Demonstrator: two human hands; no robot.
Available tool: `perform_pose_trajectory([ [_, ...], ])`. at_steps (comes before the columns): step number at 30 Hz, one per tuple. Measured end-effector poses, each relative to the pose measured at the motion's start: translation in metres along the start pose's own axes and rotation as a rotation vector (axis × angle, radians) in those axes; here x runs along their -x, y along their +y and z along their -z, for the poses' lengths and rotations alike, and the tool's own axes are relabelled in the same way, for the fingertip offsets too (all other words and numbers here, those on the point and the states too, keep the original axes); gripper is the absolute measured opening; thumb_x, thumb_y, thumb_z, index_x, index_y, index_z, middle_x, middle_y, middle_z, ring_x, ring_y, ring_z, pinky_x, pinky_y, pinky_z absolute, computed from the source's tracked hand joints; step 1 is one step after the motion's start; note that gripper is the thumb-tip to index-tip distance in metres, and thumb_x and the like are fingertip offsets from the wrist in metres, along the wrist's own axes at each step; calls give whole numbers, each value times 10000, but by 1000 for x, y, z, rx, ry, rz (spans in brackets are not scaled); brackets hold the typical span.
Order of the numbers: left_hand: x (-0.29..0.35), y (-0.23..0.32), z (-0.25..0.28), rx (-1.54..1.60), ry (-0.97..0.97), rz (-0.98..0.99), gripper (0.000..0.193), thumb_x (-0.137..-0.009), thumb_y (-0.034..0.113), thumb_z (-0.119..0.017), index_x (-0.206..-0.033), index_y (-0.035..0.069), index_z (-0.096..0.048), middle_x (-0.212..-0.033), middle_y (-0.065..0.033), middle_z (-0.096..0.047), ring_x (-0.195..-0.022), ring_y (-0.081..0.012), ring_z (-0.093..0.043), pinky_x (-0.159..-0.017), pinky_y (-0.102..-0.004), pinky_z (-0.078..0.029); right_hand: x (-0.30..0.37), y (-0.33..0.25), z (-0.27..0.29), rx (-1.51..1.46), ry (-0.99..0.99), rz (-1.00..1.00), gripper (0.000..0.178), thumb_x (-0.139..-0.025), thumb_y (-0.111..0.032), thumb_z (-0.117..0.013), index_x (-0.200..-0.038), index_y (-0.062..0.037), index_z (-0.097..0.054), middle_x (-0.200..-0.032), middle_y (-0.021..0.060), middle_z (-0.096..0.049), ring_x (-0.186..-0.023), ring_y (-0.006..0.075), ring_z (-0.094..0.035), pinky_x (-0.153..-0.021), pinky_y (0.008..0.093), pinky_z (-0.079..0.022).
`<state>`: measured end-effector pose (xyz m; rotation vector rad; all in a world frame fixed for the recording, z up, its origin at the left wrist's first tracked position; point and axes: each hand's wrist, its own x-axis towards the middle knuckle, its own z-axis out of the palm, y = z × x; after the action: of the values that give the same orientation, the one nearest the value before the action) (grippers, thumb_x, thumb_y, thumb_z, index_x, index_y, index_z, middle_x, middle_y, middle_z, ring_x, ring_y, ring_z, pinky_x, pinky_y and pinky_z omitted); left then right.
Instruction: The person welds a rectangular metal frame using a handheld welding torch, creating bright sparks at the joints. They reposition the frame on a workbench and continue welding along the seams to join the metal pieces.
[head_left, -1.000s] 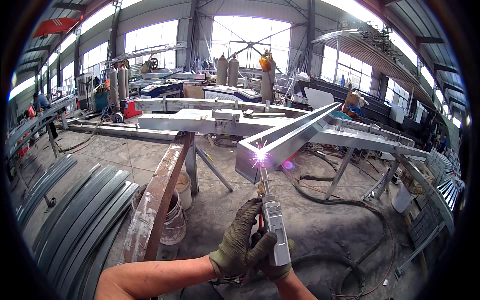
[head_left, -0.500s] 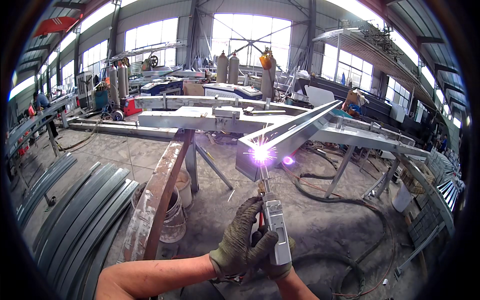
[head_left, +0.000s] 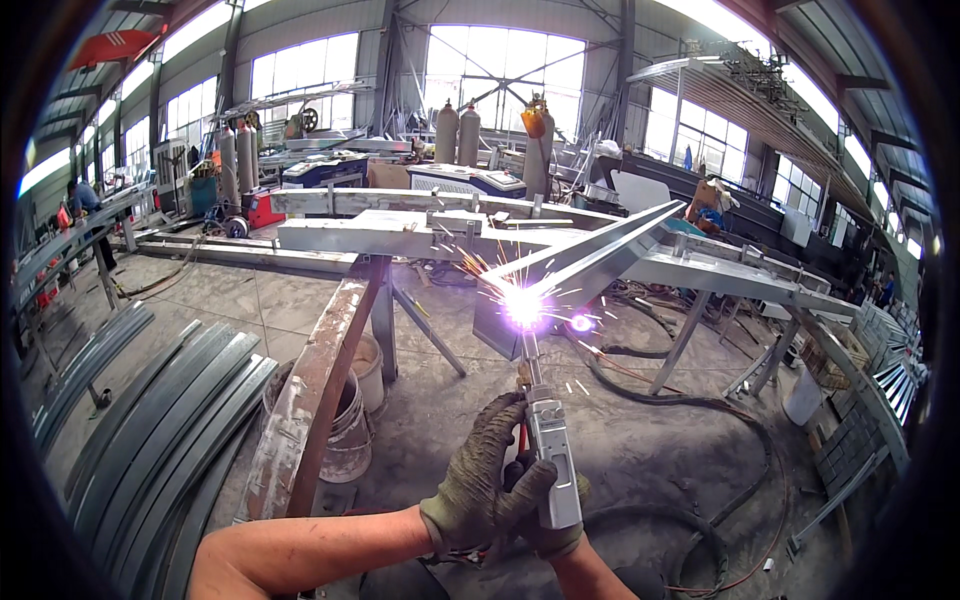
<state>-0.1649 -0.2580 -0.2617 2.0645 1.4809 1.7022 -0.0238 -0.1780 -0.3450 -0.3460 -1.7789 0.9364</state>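
Both my hands wear dirty green-grey work gloves. My left hand [head_left: 474,482] is closed around the front of a grey handheld welding gun [head_left: 553,455], from its left side. Lower and partly behind the gun, my right hand [head_left: 556,535] grips its body; some of its fingers are hidden. The gun's thin nozzle points away from me at the near end of a shiny metal channel piece [head_left: 600,262]. A bright violet-white glare with flying sparks covers the nozzle's tip and the spot it meets.
A rusty beam [head_left: 325,385] slants down at left beside white buckets [head_left: 345,435]. Curved metal strips [head_left: 165,430] lie at lower left. Black hoses [head_left: 690,402] loop over the floor at right. Gas cylinders [head_left: 468,135] stand behind the long beams [head_left: 350,237]. A person [head_left: 88,215] stands far left.
Sparks now spread wider, with orange streaks up to the left and bits falling at right. The glare is larger. Both hands and the gun keep nearly the same place.
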Motion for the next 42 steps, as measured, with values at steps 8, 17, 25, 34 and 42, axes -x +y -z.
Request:
perform_pose_trajectory([
  [8, 3, -3, -1, -17, 12, -8, 794, -1066, 423, -685, -1626, -35, -359, -1607, -299, -446, -1420, -401, -548, -1108, -493, -510, -3, -12, 1, 3, 12, -45, 298, -979, -183, -808, -1203, -13, -710, -959, 22, -759, -868, 117, -727, -745, 298, -596],
  [17, 3, -2, -2, -7, 15, 6, 807, -1057, 445, -700, -1615, -37, -373, -1600, -294, -454, -1409, -399, -556, -1104, -492, -514, 2, 3, 2, 11, -2, 39, 298, -1004, -146, -782, -1258, -17, -696, -1055, 40, -762, -955, 126, -737, -823, 300, -613],
  [25, 5, -2, -3, 4, 12, 20, 805, -1053, 428, -710, -1614, -38, -369, -1595, -291, -451, -1407, -390, -557, -1108, -489, -509, 5, 7, 3, 46, 5, 34, 324, -988, -138, -799, -1267, -12, -693, -1064, 45, -760, -958, 130, -736, -827, 305, -609],
  [34, 7, -4, -5, 2, 16, 27, 800, -1043, 413, -727, -1609, -34, -381, -1587, -282, -463, -1407, -389, -552, -1110, -491, -503, 3, -5, 2, 28, 11, 27, 315, -978, -123, -791, -1252, 1, -695, -1061, 50, -761, -951, 141, -733, -835, 323, -608],
  [42, 9, -5, -6, -17, 13, 38, 801, -1033, 401, -738, -1611, -24, -383, -1595, -270, -464, -1411, -393, -552, -1097, -486, -509, 6, -6, 1, 6, 33, -22, 291, -941, -144, -824, -1176, -7, -723, -999, 54, -769, -902, 168, -749, -790, 334, -604],
])
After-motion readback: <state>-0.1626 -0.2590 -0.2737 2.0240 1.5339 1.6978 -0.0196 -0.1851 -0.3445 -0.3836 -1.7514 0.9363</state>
